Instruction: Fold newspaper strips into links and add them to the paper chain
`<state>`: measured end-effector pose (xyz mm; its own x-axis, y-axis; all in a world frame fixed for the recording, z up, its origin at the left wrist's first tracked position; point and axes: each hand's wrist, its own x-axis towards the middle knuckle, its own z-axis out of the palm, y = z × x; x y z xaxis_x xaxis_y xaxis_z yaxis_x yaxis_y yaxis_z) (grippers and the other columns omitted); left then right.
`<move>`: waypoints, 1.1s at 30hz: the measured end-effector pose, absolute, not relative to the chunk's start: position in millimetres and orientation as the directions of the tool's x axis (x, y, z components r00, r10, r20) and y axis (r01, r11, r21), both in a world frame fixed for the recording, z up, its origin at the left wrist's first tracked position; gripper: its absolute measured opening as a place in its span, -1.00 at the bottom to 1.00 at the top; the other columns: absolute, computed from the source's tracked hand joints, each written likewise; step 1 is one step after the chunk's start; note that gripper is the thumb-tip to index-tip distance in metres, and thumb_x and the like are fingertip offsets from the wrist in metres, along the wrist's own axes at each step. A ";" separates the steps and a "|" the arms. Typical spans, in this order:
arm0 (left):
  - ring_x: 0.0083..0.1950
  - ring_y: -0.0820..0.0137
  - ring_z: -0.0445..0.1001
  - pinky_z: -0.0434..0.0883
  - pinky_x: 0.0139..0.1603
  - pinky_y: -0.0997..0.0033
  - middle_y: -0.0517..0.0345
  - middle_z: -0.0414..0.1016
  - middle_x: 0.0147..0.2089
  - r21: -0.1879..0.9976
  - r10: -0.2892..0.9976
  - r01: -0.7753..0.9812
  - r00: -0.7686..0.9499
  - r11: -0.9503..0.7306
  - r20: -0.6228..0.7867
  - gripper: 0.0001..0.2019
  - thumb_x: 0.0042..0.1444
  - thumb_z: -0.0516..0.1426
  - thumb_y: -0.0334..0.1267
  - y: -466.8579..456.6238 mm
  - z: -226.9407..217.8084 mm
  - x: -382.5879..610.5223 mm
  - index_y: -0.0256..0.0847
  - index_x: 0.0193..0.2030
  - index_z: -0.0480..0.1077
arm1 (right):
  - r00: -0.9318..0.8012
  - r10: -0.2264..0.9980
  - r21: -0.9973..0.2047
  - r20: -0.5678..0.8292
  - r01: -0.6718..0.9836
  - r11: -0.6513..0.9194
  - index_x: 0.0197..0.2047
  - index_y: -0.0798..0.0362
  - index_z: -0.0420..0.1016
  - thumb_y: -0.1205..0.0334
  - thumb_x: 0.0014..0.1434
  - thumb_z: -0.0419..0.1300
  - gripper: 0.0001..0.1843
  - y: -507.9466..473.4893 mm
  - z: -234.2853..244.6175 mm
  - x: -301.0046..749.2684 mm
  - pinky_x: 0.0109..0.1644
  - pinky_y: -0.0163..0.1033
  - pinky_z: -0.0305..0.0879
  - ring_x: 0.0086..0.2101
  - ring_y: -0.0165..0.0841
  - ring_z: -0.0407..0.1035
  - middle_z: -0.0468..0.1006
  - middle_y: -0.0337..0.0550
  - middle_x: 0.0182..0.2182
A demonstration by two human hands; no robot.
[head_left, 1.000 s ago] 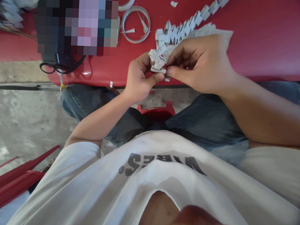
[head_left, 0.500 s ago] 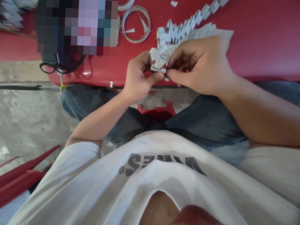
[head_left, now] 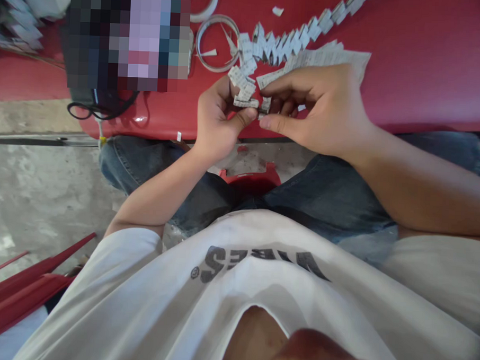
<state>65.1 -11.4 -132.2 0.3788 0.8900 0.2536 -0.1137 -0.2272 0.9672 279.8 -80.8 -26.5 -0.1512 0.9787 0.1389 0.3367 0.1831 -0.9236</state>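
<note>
A zigzag chain of folded printed paper (head_left: 314,29) runs over the red table and down to my hands. My left hand (head_left: 216,123) is closed on the near end of this chain, thumb pressed against the last folds. Right beside it, my right hand (head_left: 326,109) pinches a small folded paper piece (head_left: 266,103) between thumb and fingers, against the chain's end. Whether that piece is joined to the chain, I cannot tell. Flat printed paper sheets (head_left: 333,58) lie behind my right hand, partly covered by it.
On the red table (head_left: 428,61) a tape roll (head_left: 216,69) lies with paper scraps inside its ring, another roll behind it. A pixelated dark object with a black cord (head_left: 118,108) is at the left. More folded paper (head_left: 22,24) lies far left. A red stool (head_left: 250,180) shows between my knees.
Both hands have shifted slightly left, and the near part of the chain has swung left towards the tape roll. The small folded piece at my right fingertips now shows more clearly.
</note>
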 end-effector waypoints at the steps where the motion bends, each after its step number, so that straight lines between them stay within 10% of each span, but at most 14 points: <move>1: -0.09 0.30 0.69 0.71 0.08 0.09 0.24 0.34 -0.29 0.968 0.892 -0.111 0.375 -0.227 0.252 -0.33 0.09 0.43 0.49 -11.9 -132.3 65.5 -0.08 -0.18 0.41 | -0.151 0.977 -0.896 0.150 0.397 0.199 0.00 -0.16 0.79 0.18 0.29 0.61 -0.77 -82.6 -26.7 279.3 -0.15 -0.06 0.54 -0.27 -0.23 0.58 0.76 -0.20 -0.22; 6: -0.05 0.28 0.71 0.70 0.12 0.07 0.24 0.38 -0.26 0.968 0.899 -0.089 0.360 -0.234 0.250 -0.28 0.05 0.40 0.57 -16.5 -131.4 67.2 -0.06 -0.16 0.40 | -0.184 0.962 -0.753 0.202 0.598 0.273 -0.11 -0.20 0.77 -0.04 0.52 0.36 -0.80 -89.8 -25.2 276.9 0.12 0.08 0.60 -0.11 -0.08 0.61 0.72 -0.11 -0.18; 22: -0.04 0.30 0.64 0.63 0.06 0.15 0.20 0.36 -0.22 0.964 0.902 -0.080 0.341 -0.252 0.264 -0.38 0.17 0.37 0.49 -19.5 -129.8 69.9 -0.02 -0.11 0.41 | -0.063 0.986 -0.856 0.155 0.490 0.166 -0.19 -0.16 0.71 0.00 0.49 0.40 -0.80 -91.7 -23.3 267.4 -0.09 0.00 0.51 -0.29 -0.18 0.50 0.71 -0.15 -0.28; 33: -0.12 0.33 0.65 0.68 -0.04 0.22 0.22 0.47 -0.26 0.974 0.933 -0.078 0.281 -0.212 0.226 -0.43 0.16 0.42 0.43 -19.0 -115.1 74.7 -0.02 -0.16 0.47 | -0.180 0.927 -0.616 0.330 0.703 0.356 -0.02 -0.17 0.76 -0.09 0.60 0.19 -0.67 -96.1 -40.6 272.9 -0.08 0.01 0.60 -0.16 -0.09 0.63 0.72 -0.05 -0.20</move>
